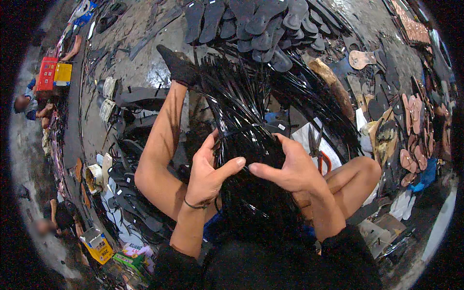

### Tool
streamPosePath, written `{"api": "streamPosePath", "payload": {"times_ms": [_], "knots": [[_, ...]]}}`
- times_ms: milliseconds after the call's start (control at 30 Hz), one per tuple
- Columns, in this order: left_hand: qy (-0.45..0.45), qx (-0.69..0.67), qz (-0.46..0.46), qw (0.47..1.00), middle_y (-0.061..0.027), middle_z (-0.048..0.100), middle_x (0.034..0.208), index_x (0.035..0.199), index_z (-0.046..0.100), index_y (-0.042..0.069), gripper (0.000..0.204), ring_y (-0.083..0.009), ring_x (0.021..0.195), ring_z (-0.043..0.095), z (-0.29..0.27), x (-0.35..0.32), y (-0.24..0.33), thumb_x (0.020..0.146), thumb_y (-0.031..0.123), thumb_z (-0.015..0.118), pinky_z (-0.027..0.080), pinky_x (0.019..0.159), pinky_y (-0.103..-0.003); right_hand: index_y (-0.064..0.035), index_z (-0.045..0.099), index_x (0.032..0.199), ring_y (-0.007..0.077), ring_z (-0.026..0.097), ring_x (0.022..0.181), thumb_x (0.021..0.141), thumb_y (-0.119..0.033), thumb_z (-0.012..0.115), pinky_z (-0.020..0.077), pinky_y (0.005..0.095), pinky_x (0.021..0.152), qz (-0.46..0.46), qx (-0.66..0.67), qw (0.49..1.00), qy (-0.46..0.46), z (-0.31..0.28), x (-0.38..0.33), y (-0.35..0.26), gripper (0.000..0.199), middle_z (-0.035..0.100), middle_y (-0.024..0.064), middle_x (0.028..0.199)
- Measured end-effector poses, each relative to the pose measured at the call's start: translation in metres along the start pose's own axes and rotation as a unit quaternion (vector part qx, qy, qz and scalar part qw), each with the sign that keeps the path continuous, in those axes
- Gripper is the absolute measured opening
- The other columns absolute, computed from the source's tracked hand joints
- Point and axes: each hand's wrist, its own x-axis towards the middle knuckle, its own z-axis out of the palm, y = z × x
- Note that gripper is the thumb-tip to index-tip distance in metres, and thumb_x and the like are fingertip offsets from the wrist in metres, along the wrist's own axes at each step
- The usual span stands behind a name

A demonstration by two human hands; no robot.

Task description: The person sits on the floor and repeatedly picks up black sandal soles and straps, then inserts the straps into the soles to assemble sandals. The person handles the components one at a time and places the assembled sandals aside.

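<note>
A thick bundle of glossy black strips (246, 111) fans out from my lap toward the floor ahead. My left hand (210, 169) grips the bundle from the left, thumb stretched across it. My right hand (287, 166) grips it from the right, thumb pointing left until it nearly meets the other thumb. A thin black strip loops over the bundle just above my fingers. My bare left leg stretches forward to a black-socked foot (178, 65), and my right knee (362, 169) is bent beside the bundle.
Red-handled pliers (318, 150) lie on white paper by my right knee. Dark sandal soles (261, 21) are piled ahead. Tan soles (413, 125) lie in rows at right. Black sandals and straps (125, 193) crowd the left, with yellow boxes (99, 246) and another person (29, 104).
</note>
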Motion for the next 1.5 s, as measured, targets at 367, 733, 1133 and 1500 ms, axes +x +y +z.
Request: {"api": "streamPosePath", "payload": {"times_ms": [367,733,1133,1500], "knots": [[-0.075,-0.025,-0.026,0.997,-0.0124,0.057,0.135,0.146,0.038,-0.009,0.082,-0.0200,0.122,0.056,-0.033,0.004,-0.011,0.069,-0.003,0.066,0.040,0.109,-0.033,-0.0009,0.069,0.111,0.0109,0.061,0.090,0.091,-0.015,0.071,0.0492,0.0306,0.084,0.027,0.240,0.963,-0.120,-0.021,0.012,0.039,0.025,0.070,0.0002,0.101],[-0.092,-0.073,0.003,0.993,-0.0158,0.050,0.144,0.150,0.033,-0.008,0.087,-0.0215,0.130,0.051,-0.036,0.009,-0.021,0.071,0.006,0.069,0.040,0.108,-0.031,-0.0019,0.067,0.114,0.0109,0.061,0.092,0.090,-0.015,0.071,0.0500,0.0312,0.084,0.016,0.249,0.962,-0.106,-0.032,0.014,0.029,0.027,0.070,0.0005,0.103],[0.070,0.597,0.274,0.751,-0.0190,0.052,0.139,0.136,0.048,0.002,0.073,-0.0427,0.130,0.046,0.009,0.152,-0.172,0.080,0.037,0.079,0.040,0.106,-0.050,0.0014,0.068,0.108,0.0172,0.067,0.082,0.088,-0.016,0.065,0.0524,0.0332,0.076,-0.076,-0.093,0.979,0.165,-0.179,-0.001,-0.038,0.026,0.072,0.0069,0.094],[0.264,0.429,0.153,0.850,-0.0266,0.055,0.127,0.130,0.046,-0.006,0.053,-0.0433,0.120,0.052,-0.080,0.059,-0.137,0.087,0.016,0.067,0.040,0.104,-0.047,0.0007,0.059,0.124,0.0370,0.062,0.100,0.091,-0.045,0.065,0.0557,0.0439,0.079,-0.002,-0.487,0.817,0.309,-0.044,0.074,0.051,0.057,0.058,0.0210,0.112]]}}
